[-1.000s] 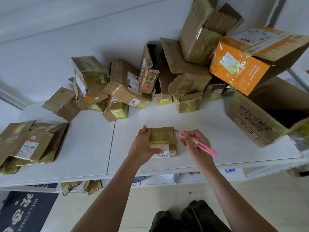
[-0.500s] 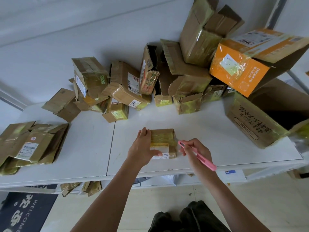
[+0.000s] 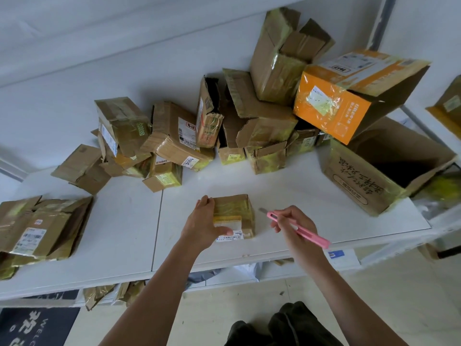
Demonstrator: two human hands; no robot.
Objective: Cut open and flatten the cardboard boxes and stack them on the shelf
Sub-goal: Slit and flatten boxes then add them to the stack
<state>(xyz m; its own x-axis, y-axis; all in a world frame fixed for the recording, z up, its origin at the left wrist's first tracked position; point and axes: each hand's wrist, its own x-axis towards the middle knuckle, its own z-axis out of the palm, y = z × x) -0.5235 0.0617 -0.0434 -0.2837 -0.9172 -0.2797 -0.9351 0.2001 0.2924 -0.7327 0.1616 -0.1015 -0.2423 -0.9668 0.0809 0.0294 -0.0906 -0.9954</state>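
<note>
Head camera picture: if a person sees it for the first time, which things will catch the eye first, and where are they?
Probably the pile of boxes at the back of the white table, with a bright orange box on its right side. Next, at the front, the left hand holds a small box, and the right hand holds a pink cutter with its blade beside that box. A flattened stack lies at the far left.

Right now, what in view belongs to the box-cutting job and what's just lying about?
In the job:
small taped box, held by the left hand
pink cutter, in the right hand
pile of uncut boxes
flattened stack

Lying about:
welcome mat
cardboard scraps under the table
</note>
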